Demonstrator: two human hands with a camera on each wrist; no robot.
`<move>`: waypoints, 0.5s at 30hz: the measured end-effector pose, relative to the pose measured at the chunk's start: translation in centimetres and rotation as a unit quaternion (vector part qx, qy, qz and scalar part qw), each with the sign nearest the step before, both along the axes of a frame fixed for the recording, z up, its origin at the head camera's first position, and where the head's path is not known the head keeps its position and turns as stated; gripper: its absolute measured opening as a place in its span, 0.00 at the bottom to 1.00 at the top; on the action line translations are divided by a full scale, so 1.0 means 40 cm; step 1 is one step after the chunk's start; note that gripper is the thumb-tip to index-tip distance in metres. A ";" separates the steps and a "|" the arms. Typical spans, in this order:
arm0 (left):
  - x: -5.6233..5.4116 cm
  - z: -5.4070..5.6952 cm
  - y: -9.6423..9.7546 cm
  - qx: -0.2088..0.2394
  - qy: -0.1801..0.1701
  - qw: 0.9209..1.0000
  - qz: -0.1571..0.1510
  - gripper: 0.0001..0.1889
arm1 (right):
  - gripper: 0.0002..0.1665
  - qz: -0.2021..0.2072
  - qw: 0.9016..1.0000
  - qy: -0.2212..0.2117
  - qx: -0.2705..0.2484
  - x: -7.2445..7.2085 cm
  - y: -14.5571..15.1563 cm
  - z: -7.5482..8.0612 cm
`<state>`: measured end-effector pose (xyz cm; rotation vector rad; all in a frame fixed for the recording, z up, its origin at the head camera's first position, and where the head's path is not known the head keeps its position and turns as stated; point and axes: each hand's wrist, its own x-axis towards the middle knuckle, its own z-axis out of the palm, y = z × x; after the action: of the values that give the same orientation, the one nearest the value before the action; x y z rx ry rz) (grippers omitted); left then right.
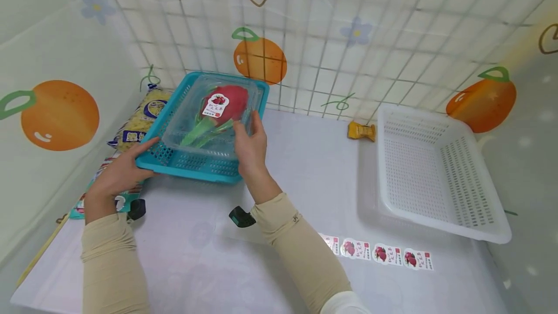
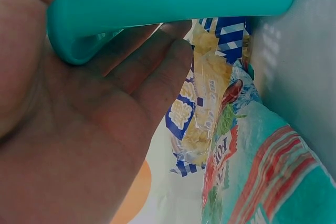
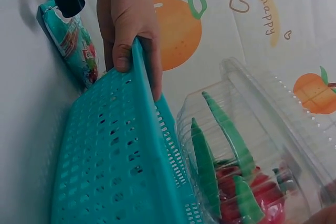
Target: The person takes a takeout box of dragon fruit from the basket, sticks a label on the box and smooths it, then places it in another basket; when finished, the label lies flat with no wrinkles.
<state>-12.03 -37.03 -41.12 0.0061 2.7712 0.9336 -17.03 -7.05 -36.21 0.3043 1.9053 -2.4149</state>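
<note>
My left hand (image 1: 115, 174) grips the near-left corner of a teal perforated basket (image 1: 198, 175), thumb over the rim and fingers underneath. A clear plastic box (image 1: 178, 119) lies over the basket, tilted; how deep it sits inside cannot be told. My right hand (image 1: 251, 151) holds the box by its right edge, thumb on top. Through the lid shows a red dragon fruit (image 1: 237, 98) with green leaf tips, and a white label (image 1: 215, 105) with a fruit picture is on the lid. In the right wrist view the box (image 3: 231, 124) stands beside the basket's rim.
Left of the basket lie a yellow pasta bag (image 1: 138, 119) and a teal striped bag (image 2: 283, 166). A white basket (image 1: 382, 173) stands at the right, with a small orange-yellow packet (image 1: 361, 131) beside it. Dragon fruit stickers (image 1: 355, 249) lie in a row at the front. Behind is a wire grid wall.
</note>
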 end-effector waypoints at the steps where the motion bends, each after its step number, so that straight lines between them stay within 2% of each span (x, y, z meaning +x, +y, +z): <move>1: 0.001 -0.001 -0.002 0.000 0.000 1.000 0.001 0.49 | 0.39 0.000 1.000 -0.001 0.001 -0.001 -0.003 -0.002; 15: 0.000 0.000 0.002 0.012 -0.003 1.000 0.002 0.49 | 0.41 0.002 1.000 -0.013 0.013 -0.017 -0.035 -0.017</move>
<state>-12.03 -36.94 -41.11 0.0018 2.7549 0.9662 -17.72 -8.44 -36.88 0.3327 1.9248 -2.3740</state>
